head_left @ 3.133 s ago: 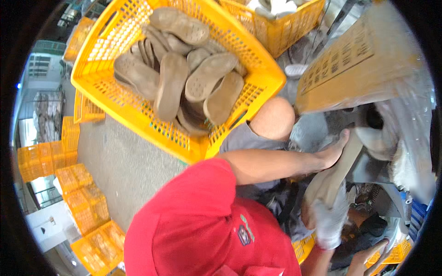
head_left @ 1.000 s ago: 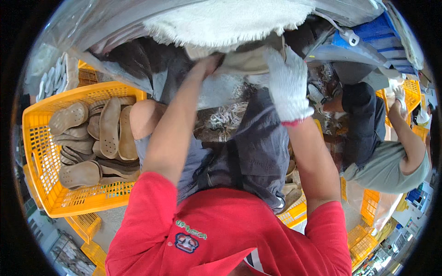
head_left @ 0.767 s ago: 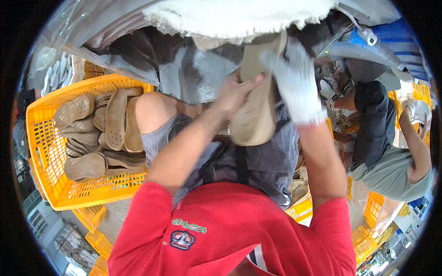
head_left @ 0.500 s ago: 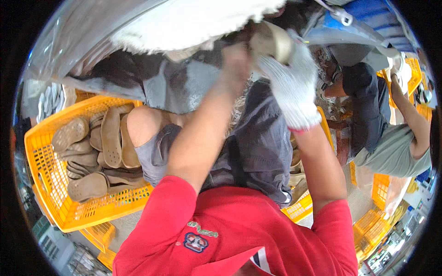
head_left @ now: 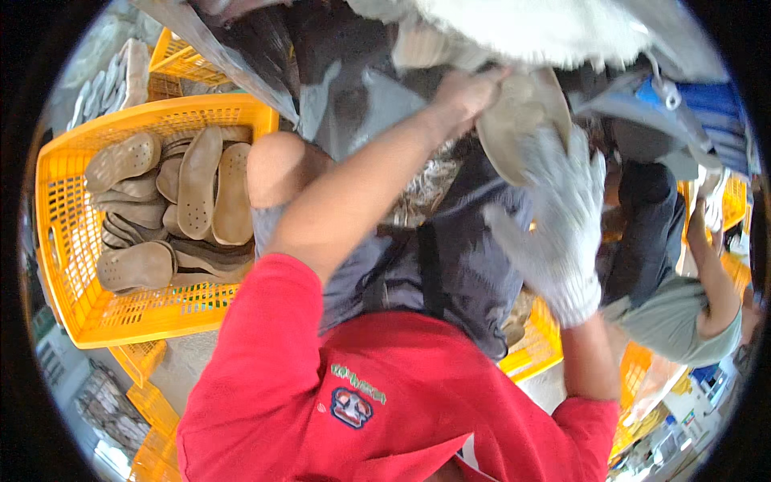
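My bare left hand (head_left: 472, 96) grips the left edge of a beige shoe sole (head_left: 522, 108), tilted up in front of my lap. On my right hand (head_left: 554, 229) is a white knit glove. Its fingers are stretched out with the thumb held apart, and the fingertips overlap the sole's lower right part; motion blurs them, and I cannot tell whether they touch it. Just beyond the sole hangs a white, fuzzy-edged sheet (head_left: 530, 32). A pale blurred piece (head_left: 438, 46) shows beneath it, of a kind I cannot make out.
Left of my knee stands a yellow plastic crate (head_left: 76, 317) holding several brown soles (head_left: 199, 181) with small holes. Another yellow crate (head_left: 536, 353) sits by my right thigh. Shreds (head_left: 430, 189) lie beyond my lap. At the right, another person (head_left: 683, 313) in a grey-green shirt is nearby.
The sole has turned its broad face toward me. My right hand has come off its grip, dropped lower and spread its fingers. My view has shifted, so the surroundings sit differently.
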The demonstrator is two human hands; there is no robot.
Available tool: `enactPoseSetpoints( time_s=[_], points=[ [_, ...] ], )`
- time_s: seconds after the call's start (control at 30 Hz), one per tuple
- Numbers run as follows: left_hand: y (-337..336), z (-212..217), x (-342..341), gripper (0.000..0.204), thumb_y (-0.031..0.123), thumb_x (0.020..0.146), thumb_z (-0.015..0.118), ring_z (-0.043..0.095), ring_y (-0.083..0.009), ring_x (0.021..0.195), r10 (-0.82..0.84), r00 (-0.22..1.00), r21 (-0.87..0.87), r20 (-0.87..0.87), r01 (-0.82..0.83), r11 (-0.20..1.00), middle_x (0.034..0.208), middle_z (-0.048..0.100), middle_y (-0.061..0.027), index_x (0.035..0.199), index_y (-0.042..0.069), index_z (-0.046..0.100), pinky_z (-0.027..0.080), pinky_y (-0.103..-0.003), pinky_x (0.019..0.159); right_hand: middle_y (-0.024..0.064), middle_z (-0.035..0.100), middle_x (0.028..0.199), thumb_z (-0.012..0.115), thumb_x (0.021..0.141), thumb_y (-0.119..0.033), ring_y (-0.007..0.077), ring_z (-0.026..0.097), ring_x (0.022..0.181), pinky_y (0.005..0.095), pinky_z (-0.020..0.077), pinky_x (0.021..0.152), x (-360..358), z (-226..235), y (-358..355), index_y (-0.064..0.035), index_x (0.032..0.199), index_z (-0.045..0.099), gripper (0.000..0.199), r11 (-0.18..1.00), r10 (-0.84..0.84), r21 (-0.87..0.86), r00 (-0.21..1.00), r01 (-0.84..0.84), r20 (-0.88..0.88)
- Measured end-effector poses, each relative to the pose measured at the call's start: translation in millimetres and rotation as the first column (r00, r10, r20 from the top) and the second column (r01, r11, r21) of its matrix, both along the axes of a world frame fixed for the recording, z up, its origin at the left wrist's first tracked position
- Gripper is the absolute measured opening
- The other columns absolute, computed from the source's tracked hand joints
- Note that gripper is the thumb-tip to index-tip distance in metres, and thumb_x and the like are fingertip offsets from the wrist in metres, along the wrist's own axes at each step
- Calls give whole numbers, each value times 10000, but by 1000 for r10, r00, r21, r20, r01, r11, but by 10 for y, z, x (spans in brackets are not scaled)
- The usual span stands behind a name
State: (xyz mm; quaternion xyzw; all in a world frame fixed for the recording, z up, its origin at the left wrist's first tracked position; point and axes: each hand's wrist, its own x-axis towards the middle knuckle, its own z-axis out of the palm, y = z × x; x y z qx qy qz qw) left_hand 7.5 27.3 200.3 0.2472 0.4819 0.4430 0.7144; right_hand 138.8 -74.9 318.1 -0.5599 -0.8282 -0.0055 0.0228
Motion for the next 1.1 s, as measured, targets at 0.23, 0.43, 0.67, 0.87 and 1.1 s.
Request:
enactPoseSetpoints(
  time_s=[0.23, 0.43, 0.67, 0.87, 1.1],
  points=[
    [-391, -55, -559, 1095, 909, 834, 461, 594, -340, 1117, 83, 841, -271, 535, 78, 959, 1290, 561, -154, 1538, 76, 366, 507, -550, 949, 113, 748, 1171, 726, 809, -88, 295, 737, 996, 378, 594, 855, -376, -421, -374, -81, 1262, 711, 453, 963, 254, 23, 870, -270, -423],
    [7, 190, -628, 571, 469, 1080, 400, 653, -276, 951, 291, 946, -119, 141, -276, 954, 1111, 614, -150, 1370, -13, 499, 587, -442, 769, 227, 731, 941, 735, 925, -206, 402, 714, 841, 420, 550, 711, -921, -396, 62, -8, 1028, 734, 224, 946, -324, -203, 714, 252, -621],
    [-133, 103, -653, 572, 439, 1095, 286, 702, -253, 1001, -67, 994, -44, -81, 64, 997, 1088, 702, -169, 1311, 1, 582, 557, -392, 917, 217, 725, 841, 741, 907, -196, 392, 720, 820, 403, 570, 757, -987, -330, 170, -22, 1081, 762, 248, 962, -245, -75, 708, 263, -662],
    [-147, -274, -647, 852, 710, 1040, 132, 609, -378, 1203, 152, 907, -97, 392, -123, 988, 1261, 612, -246, 1446, 32, 450, 472, -531, 1073, 125, 737, 986, 777, 840, -286, 324, 720, 890, 374, 569, 791, -902, -431, 501, -139, 1128, 747, 325, 990, 113, -9, 829, -141, -548],
    [104, -330, -650, 784, 746, 1020, 240, 677, -256, 857, 83, 951, -122, 299, -48, 991, 916, 637, -105, 1207, 71, 593, 603, -468, 749, 96, 630, 1225, 823, 840, -176, 152, 638, 1055, 338, 530, 954, -986, -415, 256, -65, 1481, 479, 736, 857, -371, -489, 462, -164, -805]
  ],
)
